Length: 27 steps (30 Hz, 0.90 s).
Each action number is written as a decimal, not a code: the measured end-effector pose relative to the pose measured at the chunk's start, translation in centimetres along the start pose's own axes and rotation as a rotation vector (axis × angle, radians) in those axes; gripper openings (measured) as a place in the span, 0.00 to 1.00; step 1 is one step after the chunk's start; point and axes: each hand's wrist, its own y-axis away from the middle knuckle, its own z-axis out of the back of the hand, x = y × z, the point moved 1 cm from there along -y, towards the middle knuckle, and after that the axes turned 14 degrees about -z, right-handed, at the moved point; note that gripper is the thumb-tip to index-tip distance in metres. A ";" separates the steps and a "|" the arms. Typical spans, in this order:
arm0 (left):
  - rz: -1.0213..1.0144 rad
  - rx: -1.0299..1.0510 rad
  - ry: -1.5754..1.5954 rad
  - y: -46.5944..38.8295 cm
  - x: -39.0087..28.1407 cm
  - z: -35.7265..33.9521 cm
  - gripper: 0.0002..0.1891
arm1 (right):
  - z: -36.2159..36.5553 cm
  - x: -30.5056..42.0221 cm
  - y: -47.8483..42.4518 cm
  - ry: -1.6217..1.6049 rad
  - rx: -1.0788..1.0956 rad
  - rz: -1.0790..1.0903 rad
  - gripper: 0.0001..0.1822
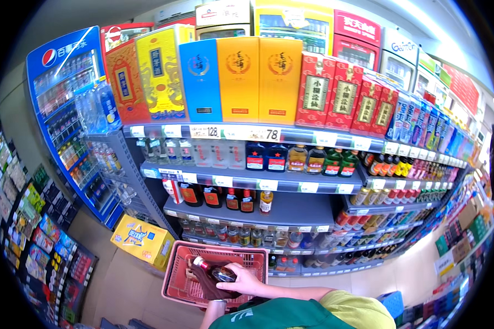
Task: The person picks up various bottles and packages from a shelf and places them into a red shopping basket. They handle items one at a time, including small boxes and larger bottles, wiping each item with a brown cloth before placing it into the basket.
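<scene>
My right hand grips a dark glass bottle around its body, above a red plastic shopping basket. The bottle lies tilted, its red and pale cap end pointing to the upper left. Under and beside it is a dark brown cloth. That cloth largely hides my left hand; only what look like light fingertips show at its left edge, and a band circles the wrist below. The cloth appears to be held in this hand against the bottle.
Ahead stands a grey shelf unit with boxed and bottled drinks. A yellow carton sits on the floor left of the basket. Further left are a blue drinks fridge and a snack rack. A blue crate stands at the lower right.
</scene>
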 end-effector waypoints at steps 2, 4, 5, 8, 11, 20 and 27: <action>-0.003 -0.002 0.001 -0.5 -0.4 -0.4 0.23 | -0.3 -1.0 -0.4 -0.265 0.048 -0.130 0.35; -0.009 0.018 0.005 -1.1 -0.6 -1.1 0.23 | -0.2 -2.2 -0.8 -0.319 0.008 -0.214 0.31; -0.011 0.027 0.007 -1.2 -0.6 -1.4 0.22 | -0.2 -2.5 -1.0 -0.144 -0.172 -0.093 0.28; -0.064 0.061 0.039 -1.1 -0.2 -1.7 0.22 | -0.4 -3.3 -1.1 -0.040 -0.342 0.240 0.29; -0.092 0.008 0.158 -0.2 0.6 -0.4 0.22 | -0.7 -3.3 -1.0 -0.093 -0.267 0.245 0.29; -0.253 -0.105 0.495 1.1 -1.2 2.8 0.22 | -2.6 -0.2 -2.3 -0.518 0.167 -0.160 0.24; -0.356 -0.117 0.459 2.8 0.1 3.1 0.22 | -6.2 -3.0 -2.0 -0.055 -0.120 0.081 0.31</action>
